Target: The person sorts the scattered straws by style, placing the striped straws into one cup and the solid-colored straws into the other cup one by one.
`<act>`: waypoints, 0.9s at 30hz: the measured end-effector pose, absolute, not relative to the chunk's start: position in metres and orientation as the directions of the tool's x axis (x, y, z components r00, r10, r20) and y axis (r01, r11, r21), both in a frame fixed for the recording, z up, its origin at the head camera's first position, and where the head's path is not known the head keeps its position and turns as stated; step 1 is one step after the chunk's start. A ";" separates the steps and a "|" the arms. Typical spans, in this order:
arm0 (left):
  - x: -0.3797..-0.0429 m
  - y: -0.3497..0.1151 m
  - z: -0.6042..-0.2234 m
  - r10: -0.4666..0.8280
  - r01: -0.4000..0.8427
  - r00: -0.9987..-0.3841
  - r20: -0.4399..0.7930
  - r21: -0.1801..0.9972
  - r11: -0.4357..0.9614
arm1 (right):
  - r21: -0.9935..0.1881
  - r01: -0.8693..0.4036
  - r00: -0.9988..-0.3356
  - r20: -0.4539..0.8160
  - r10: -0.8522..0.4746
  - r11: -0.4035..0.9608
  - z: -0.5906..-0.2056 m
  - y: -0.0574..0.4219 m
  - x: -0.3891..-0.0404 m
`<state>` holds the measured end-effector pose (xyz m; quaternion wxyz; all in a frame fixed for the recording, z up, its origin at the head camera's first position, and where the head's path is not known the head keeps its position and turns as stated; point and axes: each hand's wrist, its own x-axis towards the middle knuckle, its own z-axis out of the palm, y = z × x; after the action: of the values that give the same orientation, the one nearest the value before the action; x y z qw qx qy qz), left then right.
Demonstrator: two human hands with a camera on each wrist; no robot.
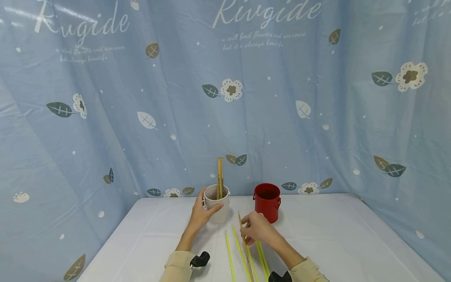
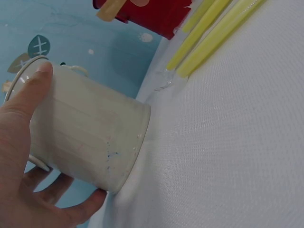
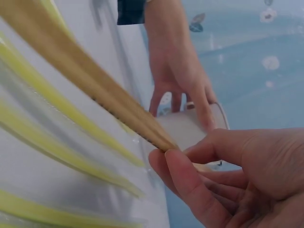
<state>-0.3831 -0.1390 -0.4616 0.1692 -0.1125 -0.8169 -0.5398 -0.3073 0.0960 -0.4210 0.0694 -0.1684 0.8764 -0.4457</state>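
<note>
My left hand [image 1: 200, 215] grips a small white bucket [image 1: 219, 215] on the table, thumb near the rim and fingers round its far side. Upright in that bucket stand tan sticks [image 1: 220, 176] with small dark marks. Between the thumb and fingertips of my right hand [image 1: 260, 228] is pinched a similar long tan stick [image 3: 95, 80], dark marks along its edge, slanting over the yellow sticks. These yellow sticks [image 1: 230, 254] lie side by side at the front, several of them with clear wrapping showing in the left wrist view.
A red bucket [image 1: 267, 209] with side handles stands just beyond my right hand. White cloth [image 1: 327, 235] covers the table. Behind and at the sides hangs a blue curtain [image 1: 183, 129] with leaves and flowers, meeting the table's back edge.
</note>
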 end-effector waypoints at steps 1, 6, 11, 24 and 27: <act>-0.383 -0.139 -0.462 0.000 0.364 -0.919 0.395 0.846 0.391 | -0.806 -0.236 -0.934 0.033 -0.357 0.543 -0.421 0.096 -0.307; -0.383 -0.140 -0.463 -0.004 0.359 -0.920 0.392 0.846 0.395 | -0.810 -0.261 -0.930 0.064 -0.363 0.526 -0.420 0.097 -0.309; -0.384 -0.140 -0.464 -0.008 0.352 -0.922 0.388 0.844 0.404 | -0.823 -0.258 -0.933 0.076 -0.352 0.506 -0.416 0.098 -0.310; -0.386 -0.139 -0.463 -0.009 0.350 -0.923 0.386 0.846 0.403 | -0.867 -0.297 -0.940 0.191 -0.283 0.400 -0.408 0.103 -0.318; -0.387 -0.138 -0.463 -0.006 0.355 -0.920 0.391 0.843 0.405 | -0.876 -0.305 -0.944 0.224 -0.244 0.374 -0.408 0.103 -0.321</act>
<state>-0.3869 -0.1382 -0.4631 0.1690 -0.1062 -0.8209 -0.5351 -0.3209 0.1030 -0.4077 -0.0287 -0.1656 0.8283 -0.5344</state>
